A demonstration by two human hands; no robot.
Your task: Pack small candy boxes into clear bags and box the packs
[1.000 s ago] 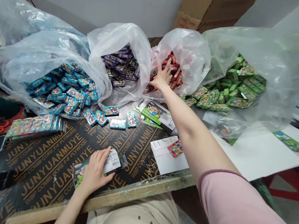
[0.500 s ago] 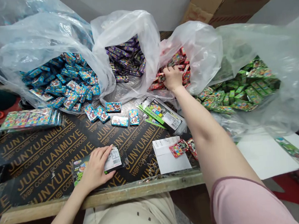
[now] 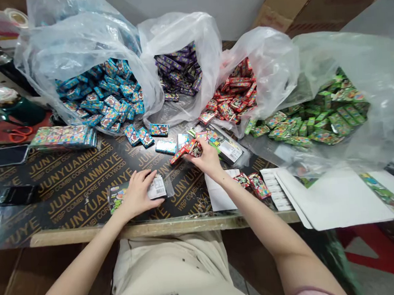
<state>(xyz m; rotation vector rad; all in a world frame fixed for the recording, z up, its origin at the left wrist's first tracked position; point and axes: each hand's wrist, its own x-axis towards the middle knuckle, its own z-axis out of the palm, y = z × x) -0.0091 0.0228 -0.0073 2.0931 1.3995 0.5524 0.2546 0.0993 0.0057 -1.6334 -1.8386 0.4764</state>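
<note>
My left hand (image 3: 138, 193) lies with fingers spread on a black and green printed packet (image 3: 118, 193) in a clear sleeve, near the table's front edge. Several small red candy boxes (image 3: 183, 152) are gripped by my right hand (image 3: 207, 156), over the middle of the table. Just beyond it are blue candy boxes (image 3: 159, 130) lying loose. Flat black and green packets (image 3: 229, 147) rest behind my right wrist. Two more red packs (image 3: 258, 186) lie by a white paper piece (image 3: 217, 193), partly hidden by my right forearm.
Along the back stand plastic bags of blue (image 3: 109, 97), purple (image 3: 180, 70), red (image 3: 238, 90) and green (image 3: 316, 116) boxes. At left are a stack of packed sleeves (image 3: 63, 138), a phone (image 3: 4, 156), orange-handled scissors (image 3: 19, 134) and a mug (image 3: 21, 110). White sheets (image 3: 329, 201) lie at right.
My right hand has come out of the bag of red boxes and back toward the middle, now holding several red boxes. My left hand stays on the packet. The view has shifted left.
</note>
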